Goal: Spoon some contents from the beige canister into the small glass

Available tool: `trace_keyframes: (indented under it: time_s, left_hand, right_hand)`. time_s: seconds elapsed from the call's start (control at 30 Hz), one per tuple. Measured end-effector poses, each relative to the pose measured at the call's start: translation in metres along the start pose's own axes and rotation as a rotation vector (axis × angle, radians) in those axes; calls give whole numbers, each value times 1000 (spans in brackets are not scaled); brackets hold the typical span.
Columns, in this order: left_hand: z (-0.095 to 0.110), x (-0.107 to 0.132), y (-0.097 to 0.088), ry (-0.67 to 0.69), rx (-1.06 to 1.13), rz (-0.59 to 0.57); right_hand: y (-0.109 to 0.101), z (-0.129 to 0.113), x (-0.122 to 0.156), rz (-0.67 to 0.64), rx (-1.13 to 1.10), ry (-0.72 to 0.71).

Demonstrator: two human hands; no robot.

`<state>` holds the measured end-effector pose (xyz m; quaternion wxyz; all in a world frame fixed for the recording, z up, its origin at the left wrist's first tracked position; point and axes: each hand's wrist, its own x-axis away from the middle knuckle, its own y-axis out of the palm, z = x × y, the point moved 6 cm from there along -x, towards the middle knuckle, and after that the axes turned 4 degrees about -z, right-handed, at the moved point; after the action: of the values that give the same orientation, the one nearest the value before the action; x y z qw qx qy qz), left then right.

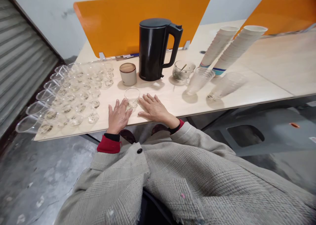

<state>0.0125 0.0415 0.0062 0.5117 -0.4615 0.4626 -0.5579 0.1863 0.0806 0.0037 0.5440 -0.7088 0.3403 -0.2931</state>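
A clear plastic cup (132, 96) stands on the table between my two hands. My left hand (118, 115) lies flat to its left with the fingers spread; its fingertips are close to the cup, and I cannot tell if they touch it. On the other side, my right hand (153, 108) rests palm down, fingers apart, nearest to the cup's right side. Neither hand holds anything. Just behind the cup sit a beige canister (128, 76) with a wooden lid and a tall black electric kettle (151, 50), its handle to the right.
Rows of clear cups (71, 96), with dark bits at their bottoms, fill the table's left end. Right of the kettle are a ribbed glass bowl (183, 73) holding a spoon, stacked clear cups (200, 81) and tall paper cup stacks (237, 50). An orange divider (118, 24) stands behind.
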Motion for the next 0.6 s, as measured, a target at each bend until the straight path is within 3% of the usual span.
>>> trace_keyframes:
  time_s: [0.43, 0.6]
  left_hand:
    - [-2, 1, -2, -22, 6, 47]
    - [-1, 1, -2, -83, -34, 87]
  right_hand:
    - [1, 3, 1, 46, -16, 13]
    - [1, 7, 3, 110, 17, 128]
